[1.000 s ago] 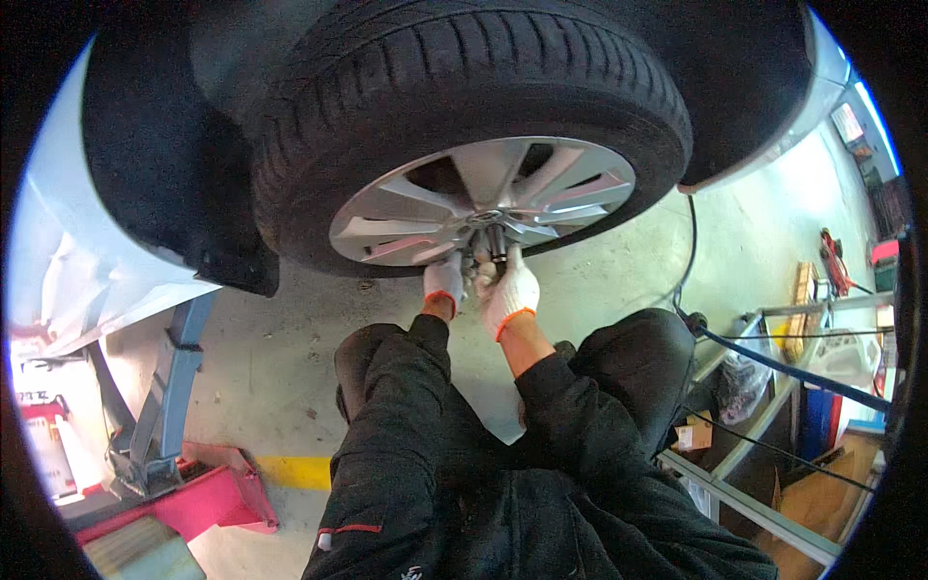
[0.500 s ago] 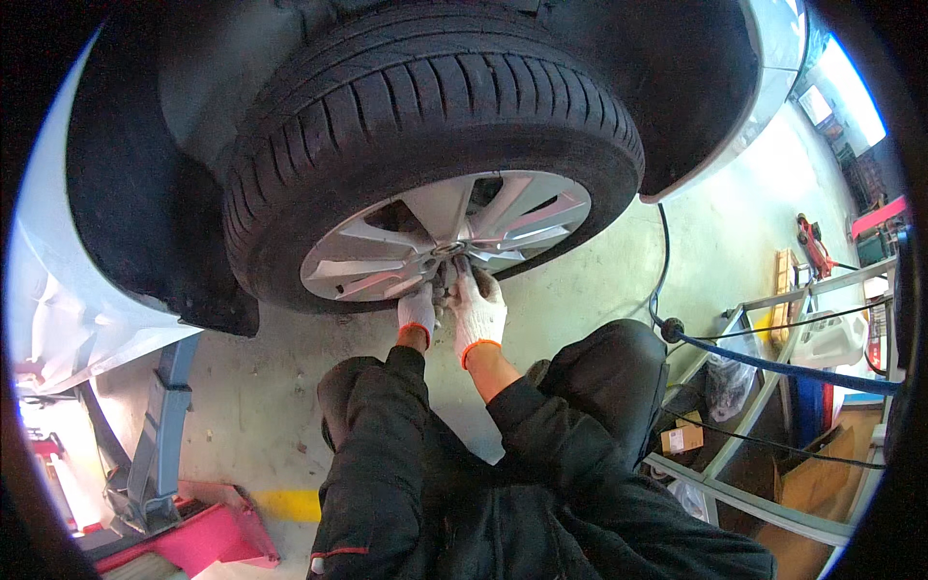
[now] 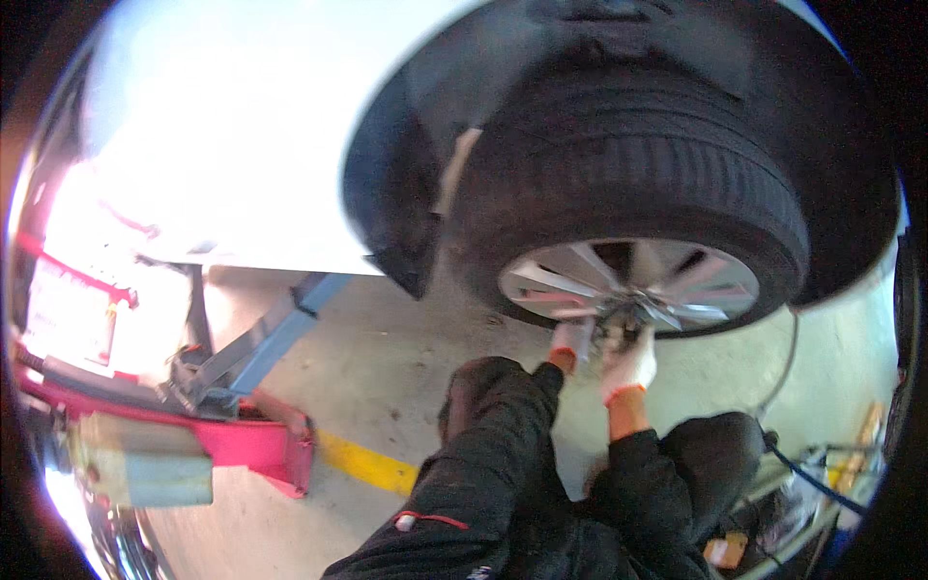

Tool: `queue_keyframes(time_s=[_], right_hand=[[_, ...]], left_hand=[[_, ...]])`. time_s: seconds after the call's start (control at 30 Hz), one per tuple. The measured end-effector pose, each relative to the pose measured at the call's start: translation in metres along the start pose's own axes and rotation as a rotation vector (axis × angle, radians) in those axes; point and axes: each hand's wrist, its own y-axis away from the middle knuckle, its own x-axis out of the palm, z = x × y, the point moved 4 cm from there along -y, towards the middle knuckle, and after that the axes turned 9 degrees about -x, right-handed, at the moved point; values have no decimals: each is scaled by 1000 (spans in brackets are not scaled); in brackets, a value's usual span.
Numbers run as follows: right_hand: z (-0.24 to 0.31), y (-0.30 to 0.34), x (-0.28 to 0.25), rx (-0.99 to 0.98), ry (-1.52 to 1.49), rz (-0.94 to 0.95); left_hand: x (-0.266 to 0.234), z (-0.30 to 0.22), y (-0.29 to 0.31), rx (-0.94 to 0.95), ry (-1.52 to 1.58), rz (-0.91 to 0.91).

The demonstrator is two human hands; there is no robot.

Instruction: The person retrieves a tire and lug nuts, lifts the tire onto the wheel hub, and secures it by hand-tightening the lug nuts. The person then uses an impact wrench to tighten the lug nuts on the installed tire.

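A car wheel with a black tyre (image 3: 619,208) and a silver spoked alloy rim (image 3: 580,263) sits in the dark wheel arch. My right hand (image 3: 628,365), in a white work glove with an orange cuff, is at the lower middle of the rim by the hub. Its fingers are closed together there; whatever they grip is hidden. My left hand (image 3: 572,340), gloved the same way, is beside it at the rim's lower edge. Motion blur and the wheel hide the left fingers.
White car bodywork (image 3: 242,145) spans the upper left. Below it stand a blue-grey slanted support (image 3: 275,338) and a pink-red metal base (image 3: 246,445). A yellow stripe (image 3: 367,464) marks the floor. A blue hose (image 3: 822,478) and a metal-framed rack (image 3: 812,541) are at lower right.
My view has swung left, so the wheel and both hands appear farther right, with more bodywork and the pink-red base showing. Both hands remain at the rim near the hub.
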Motion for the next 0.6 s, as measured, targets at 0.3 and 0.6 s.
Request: queue_keyframes(time_s=[0.3, 0.6], right_hand=[[-3, 4, 5, -63, 63, -54], [-8, 1, 4, 102, 0, 156]], left_hand=[[19, -2, -10, -118, 183, 69], [40, 3, -13, -311, 645, 136]])
